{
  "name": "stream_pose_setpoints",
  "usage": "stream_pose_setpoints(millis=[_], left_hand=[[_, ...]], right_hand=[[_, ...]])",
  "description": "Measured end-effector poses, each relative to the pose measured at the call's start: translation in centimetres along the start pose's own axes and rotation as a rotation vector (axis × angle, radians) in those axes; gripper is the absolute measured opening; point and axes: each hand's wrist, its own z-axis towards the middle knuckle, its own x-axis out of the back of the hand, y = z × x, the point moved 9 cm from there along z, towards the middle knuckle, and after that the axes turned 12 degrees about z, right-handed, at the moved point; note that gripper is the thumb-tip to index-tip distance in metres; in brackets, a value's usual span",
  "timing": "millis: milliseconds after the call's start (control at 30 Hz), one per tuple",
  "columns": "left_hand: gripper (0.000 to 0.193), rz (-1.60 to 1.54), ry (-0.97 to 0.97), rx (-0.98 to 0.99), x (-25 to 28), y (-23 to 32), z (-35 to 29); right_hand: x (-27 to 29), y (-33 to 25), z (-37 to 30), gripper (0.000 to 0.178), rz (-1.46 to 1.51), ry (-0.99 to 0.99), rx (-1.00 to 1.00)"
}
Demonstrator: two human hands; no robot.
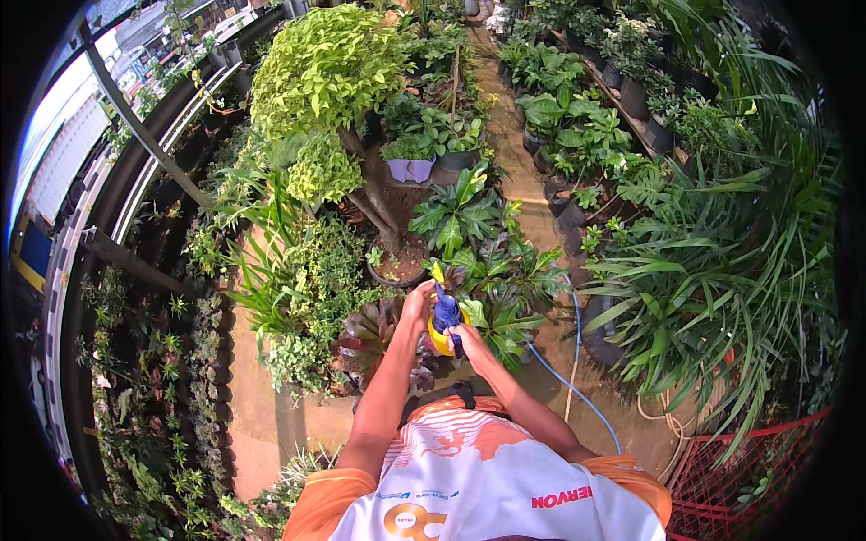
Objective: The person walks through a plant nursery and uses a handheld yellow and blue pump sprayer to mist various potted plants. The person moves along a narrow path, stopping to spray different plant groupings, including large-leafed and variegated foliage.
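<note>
Handling the yellow-and-blue pump sprayer (446,315) well likely calls for a steady right hand (467,341), which grips its handle, and a light left hand (418,305), curled beside the yellow nozzle (437,272), contact unclear. The sprayer sits at the left hand's four o'clock, the right's ten-thirty.

You wear a white short-sleeved shirt (492,482) that fills the lower middle of the frame. Your left sleeve (329,507) and right sleeve (639,478) are orange. Toward the hem, an orange graphic (460,437) with wavy white stripes crosses the fabric; lower down sit small blue markings (415,494), red lettering (561,498) and a golden rounded emblem (413,520). Your left hand (416,307) and right hand (471,343) are bare, like both forearms (383,397).
</note>
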Motion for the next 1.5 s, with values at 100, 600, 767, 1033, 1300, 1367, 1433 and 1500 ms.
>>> stream_pose_setpoints(millis=[100, 600, 767, 1033, 1300, 1367, 1433, 1500], left_hand=[[0.025, 0.109, 0.056, -0.058, -0.8, -1.0, 0.9], [0.039, 1.836, 0.139, -0.757, -12.9, 7.2, -8.6], [0.027, 1.725, 0.167, -0.922, -13.5, 9.5, -9.2], [0.023, 1.642, 0.362, -1.013, -16.2, 15.6, -12.6], [0.024, 1.573, 0.346, -0.890, -12.7, 7.2, -9.1], [0.029, 1.586, 0.251, -0.856, -13.0, 7.7, -9.3], [0.028, 1.550, 0.254, -0.961, -15.2, 10.6, -10.5], [0.027, 1.521, 0.270, -1.022, -17.3, 14.8, -12.6]], right_hand=[[1.4, -0.5, -0.1, 0.028, 0.012, 0.004, -0.039], [2.3, 1.3, -1.0, 0.024, 0.058, 0.139, 0.049], [2.3, 1.4, -0.9, 0.025, -0.015, 0.100, 0.021], [4.0, 1.7, -1.9, 0.025, -0.069, 0.120, -0.009], [3.5, -0.6, -2.0, 0.013, -0.079, 0.043, 0.094], [3.1, 0.2, -2.2, 0.014, -0.038, 0.020, 0.066], [3.1, -0.4, -2.1, 0.019, -0.064, 0.059, 0.099], [2.3, -1.0, -2.4, 0.022, -0.062, 0.058, 0.082]])
